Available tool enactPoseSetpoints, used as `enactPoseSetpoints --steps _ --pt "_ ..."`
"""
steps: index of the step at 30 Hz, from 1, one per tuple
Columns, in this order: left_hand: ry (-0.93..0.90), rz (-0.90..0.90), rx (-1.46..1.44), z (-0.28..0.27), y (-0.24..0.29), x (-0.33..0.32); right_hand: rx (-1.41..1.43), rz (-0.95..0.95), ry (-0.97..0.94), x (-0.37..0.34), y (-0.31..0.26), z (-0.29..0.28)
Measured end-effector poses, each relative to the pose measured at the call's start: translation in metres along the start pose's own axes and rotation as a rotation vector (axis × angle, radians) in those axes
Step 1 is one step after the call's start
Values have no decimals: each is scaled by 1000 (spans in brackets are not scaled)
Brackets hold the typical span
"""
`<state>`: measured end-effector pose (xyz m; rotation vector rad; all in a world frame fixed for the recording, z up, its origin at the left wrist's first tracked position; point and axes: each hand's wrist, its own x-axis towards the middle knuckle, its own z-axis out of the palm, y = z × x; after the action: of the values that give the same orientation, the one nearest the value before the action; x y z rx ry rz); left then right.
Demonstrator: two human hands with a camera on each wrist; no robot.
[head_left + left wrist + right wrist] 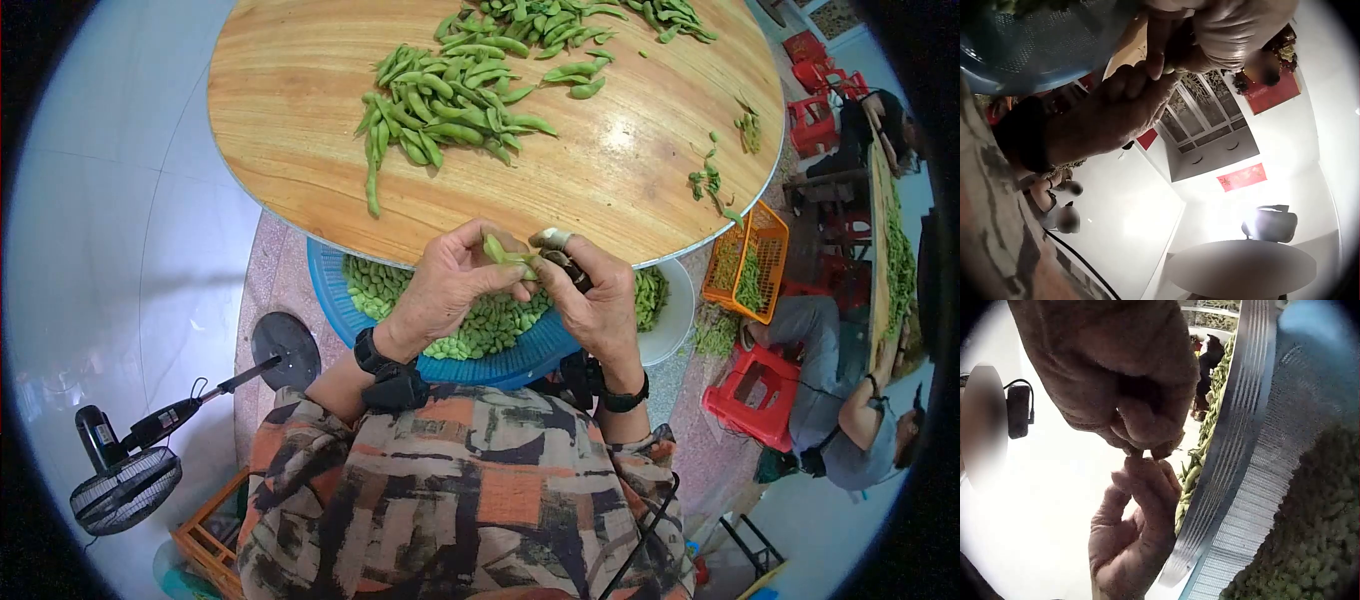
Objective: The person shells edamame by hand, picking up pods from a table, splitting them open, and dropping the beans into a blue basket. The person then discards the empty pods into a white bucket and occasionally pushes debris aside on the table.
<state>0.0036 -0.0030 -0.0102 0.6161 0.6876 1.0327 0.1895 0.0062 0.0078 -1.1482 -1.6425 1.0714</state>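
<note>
Over the table's near edge, my left hand (450, 285) holds a green soybean pod (505, 255) between thumb and fingers. My right hand (605, 300) meets it at the pod's right end, thumb and fingers pinching there. Something dark (565, 268) sits at the right fingers, and one fingertip has a whitish cover. Below both hands is a blue mesh basket (325, 280) full of shelled green beans (470, 335). In the right wrist view the fingertips of both hands come together, largely hiding the pod. A heap of unshelled pods (440, 105) lies ahead on the round wooden table (290, 110).
A white bowl (683, 320) with green beans stands right of the basket. Further right are an orange crate (775, 245) and a red stool (750, 400), with people at another table. A fan (125, 490) stands at the left. Small sprigs (708, 178) lie on the table's right side.
</note>
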Motion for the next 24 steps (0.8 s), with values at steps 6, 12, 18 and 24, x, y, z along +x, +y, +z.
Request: enactPoseSetpoints --steps 6,12,18,24 --pt "13 160 1021 10 21 -3 0 122 39 -3 -10 -3" --pt "-115 342 1190 9 23 3 -392 -218 18 -5 -16 1" --pt "-113 -22 812 6 22 1 -22 106 -123 -7 -16 -1" --pt "-127 201 942 8 18 1 -152 -138 -43 -5 -11 2"
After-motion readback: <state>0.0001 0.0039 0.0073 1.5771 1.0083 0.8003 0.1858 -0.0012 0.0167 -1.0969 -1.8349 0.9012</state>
